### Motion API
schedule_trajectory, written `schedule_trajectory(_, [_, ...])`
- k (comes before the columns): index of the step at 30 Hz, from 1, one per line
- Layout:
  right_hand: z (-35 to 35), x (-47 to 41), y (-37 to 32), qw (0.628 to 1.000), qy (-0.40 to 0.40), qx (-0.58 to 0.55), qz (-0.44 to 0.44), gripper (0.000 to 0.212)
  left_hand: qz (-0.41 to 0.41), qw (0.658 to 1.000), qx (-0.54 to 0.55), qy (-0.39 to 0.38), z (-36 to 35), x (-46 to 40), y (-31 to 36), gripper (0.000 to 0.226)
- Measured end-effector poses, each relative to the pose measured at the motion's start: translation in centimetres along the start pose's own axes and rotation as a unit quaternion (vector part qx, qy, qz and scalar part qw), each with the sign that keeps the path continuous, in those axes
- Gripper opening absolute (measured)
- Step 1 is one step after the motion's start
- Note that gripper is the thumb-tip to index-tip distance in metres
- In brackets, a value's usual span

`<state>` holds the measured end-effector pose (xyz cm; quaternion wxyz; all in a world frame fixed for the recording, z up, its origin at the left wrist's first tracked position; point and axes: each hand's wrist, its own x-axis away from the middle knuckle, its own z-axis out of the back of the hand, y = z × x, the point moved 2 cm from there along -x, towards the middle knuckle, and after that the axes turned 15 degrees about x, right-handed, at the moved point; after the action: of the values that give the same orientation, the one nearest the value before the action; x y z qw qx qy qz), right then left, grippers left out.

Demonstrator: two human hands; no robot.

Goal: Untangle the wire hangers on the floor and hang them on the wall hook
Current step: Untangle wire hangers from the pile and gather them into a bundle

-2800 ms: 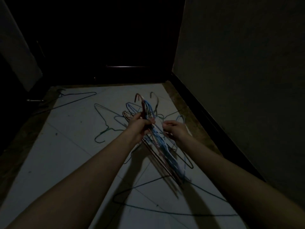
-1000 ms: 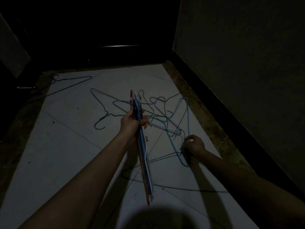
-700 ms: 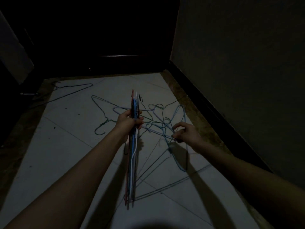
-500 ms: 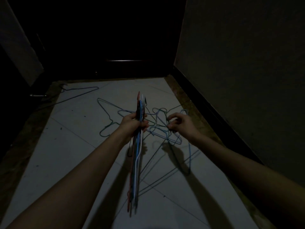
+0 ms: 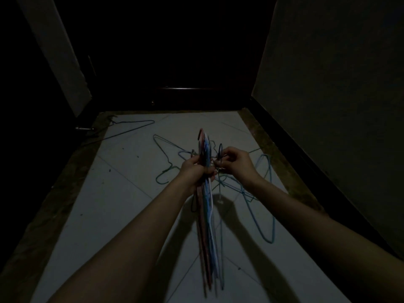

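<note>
Both hands work at chest-forward reach above the floor (image 5: pixel 122 204). Left hand (image 5: pixel 195 171) is closed in a fist around the necks of a bundle (image 5: pixel 207 226) of sorted hangers; their hooks stand up above the fist and their frames hang down toward the person. Right hand (image 5: pixel 235 164), just beside the left, has thumb and fingers pinched on the neck of a dark hanger (image 5: pixel 220 149), its hook showing above the fingertips and its frame trailing down beside the bundle.

Step in hand, by judgement: collection. One freed hanger is being brought to the bundle; hanging has not begun, and no wall hook is in view.

Remaining items:
- Tangle (image 5: pixel 260 189) of blue and teal hangers on the floor, below and right of the right hand.
- Green hanger (image 5: pixel 166 158) on the floor, left of the left hand.
- Far hanger (image 5: pixel 131 125), well beyond and left of both hands.

Next move calls for:
1. Aligning the dark hanger's hook with the bundle's hooks.
2. Slightly loosening the left fist to admit its neck, without dropping the bundle.
3. Checking that its frame is clear of the tangle; dim light leaves this uncertain.
</note>
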<state>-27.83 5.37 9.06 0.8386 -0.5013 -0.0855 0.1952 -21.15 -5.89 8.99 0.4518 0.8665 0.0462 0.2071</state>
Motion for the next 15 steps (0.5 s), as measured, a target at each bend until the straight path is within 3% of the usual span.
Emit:
schedule_trajectory(6, [-0.5, -0.9, -1.1, 1.000, 0.000, -0.003, 0.025, 0.028, -0.006, 1.000, 0.005, 0.026, 0.4, -1.4, -0.2, 0.046])
schedule_trajectory(15, [-0.2, -2.1, 0.0, 0.999, -0.028, -0.028, 0.002, 0.019, -0.011, 0.999, 0.020, 0.037, 0.0, -2.4, -2.4, 0.047])
